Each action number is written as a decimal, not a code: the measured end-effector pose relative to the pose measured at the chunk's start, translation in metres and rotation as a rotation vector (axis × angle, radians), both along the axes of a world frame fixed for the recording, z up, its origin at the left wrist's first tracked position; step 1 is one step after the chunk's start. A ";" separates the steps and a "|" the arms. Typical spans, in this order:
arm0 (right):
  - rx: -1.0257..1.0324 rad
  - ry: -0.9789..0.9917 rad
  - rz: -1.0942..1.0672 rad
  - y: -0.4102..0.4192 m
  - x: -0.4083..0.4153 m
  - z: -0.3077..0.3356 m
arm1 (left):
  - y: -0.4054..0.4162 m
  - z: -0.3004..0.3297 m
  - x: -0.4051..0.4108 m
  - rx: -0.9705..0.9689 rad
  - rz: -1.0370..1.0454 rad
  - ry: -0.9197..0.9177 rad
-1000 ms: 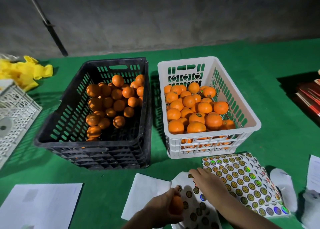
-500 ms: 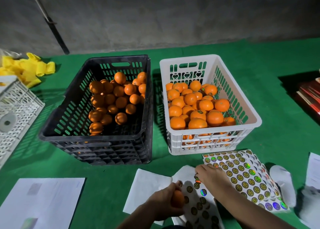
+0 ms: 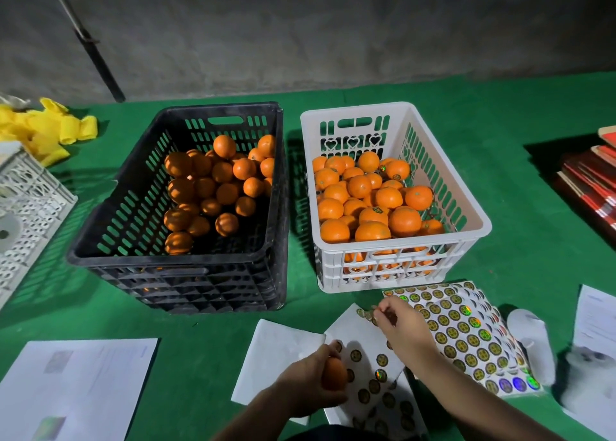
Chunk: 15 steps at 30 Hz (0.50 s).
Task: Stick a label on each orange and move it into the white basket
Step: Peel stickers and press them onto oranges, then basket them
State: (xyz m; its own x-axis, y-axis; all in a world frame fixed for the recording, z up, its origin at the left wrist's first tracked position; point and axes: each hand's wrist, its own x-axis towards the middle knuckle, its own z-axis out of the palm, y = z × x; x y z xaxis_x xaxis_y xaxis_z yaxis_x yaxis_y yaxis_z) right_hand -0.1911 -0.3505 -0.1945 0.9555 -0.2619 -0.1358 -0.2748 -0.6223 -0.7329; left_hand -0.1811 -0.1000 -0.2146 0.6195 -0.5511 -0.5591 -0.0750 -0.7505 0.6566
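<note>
My left hand [image 3: 308,382] grips a small orange [image 3: 333,373] low over the partly used label sheet [image 3: 373,374]. My right hand [image 3: 398,327] has its fingertips bent at the far edge of that sheet, pinching at a round label [image 3: 368,314]. A fuller sheet of gold and holographic labels [image 3: 466,334] lies to the right. The black basket [image 3: 180,260] at centre left holds several unlabelled oranges [image 3: 216,190]. The white basket [image 3: 400,267] to its right holds several oranges [image 3: 370,204], some showing labels.
White paper sheets [image 3: 73,387] lie at the near left and another [image 3: 596,320] at the right edge. A white lattice crate [image 3: 30,214] and yellow rolls [image 3: 56,130] sit far left. Red books [image 3: 590,180] are stacked at the right. Green cloth [image 3: 533,240] covers the table.
My right hand has slid from the middle of the used sheet to its far edge and its fingers have closed on a label. My left hand has kept the orange almost in place.
</note>
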 end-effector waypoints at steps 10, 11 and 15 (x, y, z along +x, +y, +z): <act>0.362 -0.011 -0.090 -0.002 -0.005 0.014 | -0.004 0.013 -0.003 -0.262 0.213 -0.048; 0.425 -0.013 -0.098 -0.001 -0.006 0.016 | -0.004 0.019 -0.002 -0.316 0.240 -0.058; 0.681 -0.018 -0.119 0.008 -0.008 0.036 | -0.008 0.061 0.010 -0.483 0.368 -0.032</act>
